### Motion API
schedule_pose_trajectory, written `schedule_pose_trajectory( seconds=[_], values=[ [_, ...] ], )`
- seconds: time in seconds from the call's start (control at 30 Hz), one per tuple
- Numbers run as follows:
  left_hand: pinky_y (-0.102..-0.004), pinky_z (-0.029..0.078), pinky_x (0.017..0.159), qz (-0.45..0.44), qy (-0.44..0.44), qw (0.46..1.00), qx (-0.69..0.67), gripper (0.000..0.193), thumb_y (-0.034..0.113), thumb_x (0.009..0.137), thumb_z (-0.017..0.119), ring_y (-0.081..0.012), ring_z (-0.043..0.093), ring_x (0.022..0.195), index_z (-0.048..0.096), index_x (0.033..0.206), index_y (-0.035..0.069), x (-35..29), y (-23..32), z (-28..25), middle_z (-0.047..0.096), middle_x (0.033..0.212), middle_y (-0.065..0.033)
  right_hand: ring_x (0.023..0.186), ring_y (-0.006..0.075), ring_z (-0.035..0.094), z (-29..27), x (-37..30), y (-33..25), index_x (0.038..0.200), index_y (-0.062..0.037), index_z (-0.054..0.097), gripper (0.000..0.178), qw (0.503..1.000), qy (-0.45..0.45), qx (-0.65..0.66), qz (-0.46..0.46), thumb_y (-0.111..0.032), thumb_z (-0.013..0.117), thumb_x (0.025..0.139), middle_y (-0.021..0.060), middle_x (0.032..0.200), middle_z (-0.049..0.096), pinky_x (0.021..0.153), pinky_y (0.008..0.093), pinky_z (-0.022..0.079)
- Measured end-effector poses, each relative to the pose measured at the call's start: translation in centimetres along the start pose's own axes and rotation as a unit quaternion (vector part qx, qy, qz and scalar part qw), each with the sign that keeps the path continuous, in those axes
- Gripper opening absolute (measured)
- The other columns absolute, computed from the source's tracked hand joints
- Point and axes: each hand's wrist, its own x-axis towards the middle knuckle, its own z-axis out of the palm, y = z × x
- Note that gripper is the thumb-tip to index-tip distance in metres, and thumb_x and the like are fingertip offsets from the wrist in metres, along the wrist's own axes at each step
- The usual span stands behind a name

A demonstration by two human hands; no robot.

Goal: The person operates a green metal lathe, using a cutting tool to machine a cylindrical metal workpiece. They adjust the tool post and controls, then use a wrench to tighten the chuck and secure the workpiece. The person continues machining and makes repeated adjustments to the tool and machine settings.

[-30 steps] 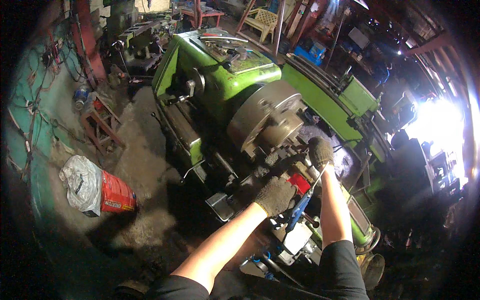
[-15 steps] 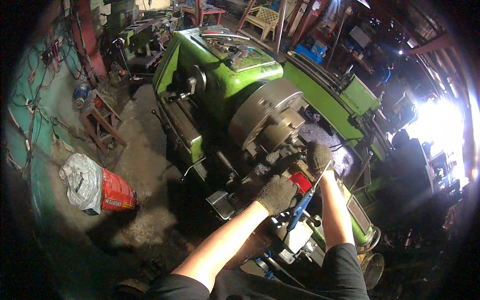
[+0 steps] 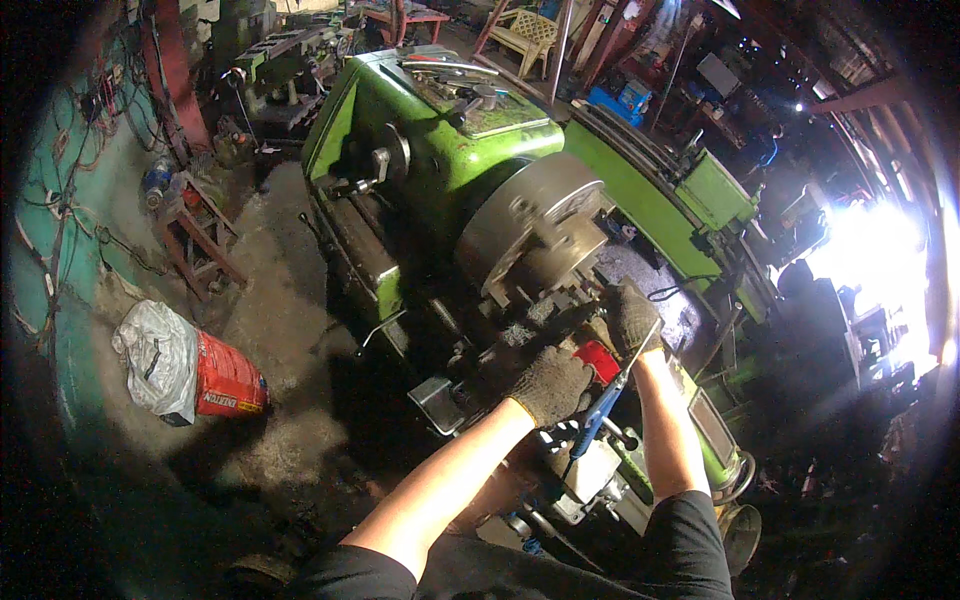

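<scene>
A green lathe with a round metal chuck (image 3: pixel 530 222) stands in front of me. Below the chuck, my left hand (image 3: pixel 553 388), in a grey-brown knit glove, has its fingers curled beside a bright red piece (image 3: pixel 597 362). What those fingers grip is hidden. My right hand (image 3: pixel 633 317), gloved alike, is closed just right of a tan piece (image 3: pixel 602 334), near the chuck's lower right side. Its fingertips are hidden, so I cannot tell what it holds. A slim tool with a blue handle (image 3: pixel 597 412) slants between my forearms, its thin metal end crossing my right wrist.
Loose tools lie on the green headstock (image 3: pixel 440 115). A lever (image 3: pixel 382 330) sticks out at the lathe's left. On the floor at left stand a red-and-white sack (image 3: pixel 195 365) and a rusty metal stand (image 3: pixel 200 240). Strong light comes in at the right.
The chuck has turned, its jaws now sitting differently. My hands stay nearly in place by the red piece. The whole view has shifted slightly.
</scene>
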Motion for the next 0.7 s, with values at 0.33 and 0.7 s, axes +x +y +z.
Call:
schedule_pose_trajectory(
  seconds=[0.33,0.7],
  values=[
    [-0.0508,0.053,0.087,-0.003,0.013,1.000,-0.022,0.030,0.039,0.092,0.073,-0.0336,0.072,0.100,0.074,0.103,0.011,0.0,-0.1,-0.1,0.074,0.096,-0.0119,0.097,0.0450,0.078,0.0,-0.1,0.1,0.116,-0.0153,0.083,0.023,0.999,-0.028,-0.029,-0.003,-0.027,0.074,0.098,0.0211,0.107,0.078,0.084,0.0552,0.061],
    [-0.0510,0.051,0.090,0.002,0.009,1.000,0.003,0.035,0.039,0.093,0.073,-0.0329,0.070,0.104,0.071,0.113,0.011,-0.1,-0.2,0.1,0.073,0.101,-0.0098,0.107,0.0478,0.076,2.9,3.1,5.9,0.113,-0.0113,0.083,0.025,0.991,0.036,-0.001,0.129,-0.019,0.067,0.095,0.0231,0.109,0.079,0.093,0.0555,0.060]
  ],
)
